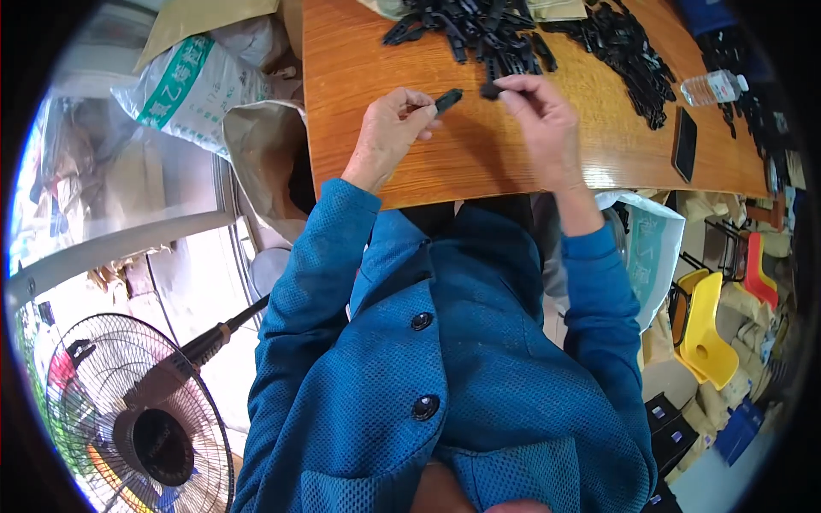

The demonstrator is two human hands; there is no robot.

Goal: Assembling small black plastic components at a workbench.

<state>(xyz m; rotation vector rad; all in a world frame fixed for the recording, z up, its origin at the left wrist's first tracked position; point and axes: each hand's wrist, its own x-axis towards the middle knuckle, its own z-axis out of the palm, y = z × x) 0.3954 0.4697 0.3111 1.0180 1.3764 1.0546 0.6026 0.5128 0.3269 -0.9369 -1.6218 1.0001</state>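
Observation:
Above the wooden table (359, 68), my left hand (393, 132) pinches a small, narrow black plastic part (449, 100) between thumb and fingertips. My right hand (543, 120) grips another small, dark plastic piece (490, 91), its fingers closed on one end. A short gap separates the two pieces. Just beyond my hands lies a heap of black plastic parts (479, 30). The exact kind of part is too small to make out.
A second heap of black parts (629, 64) spreads to the right, near a plastic bottle (714, 88) and a phone (684, 144). White sacks (197, 90) stand left of the table. A fan (141, 419) is at lower left; a yellow chair (710, 333) stands right.

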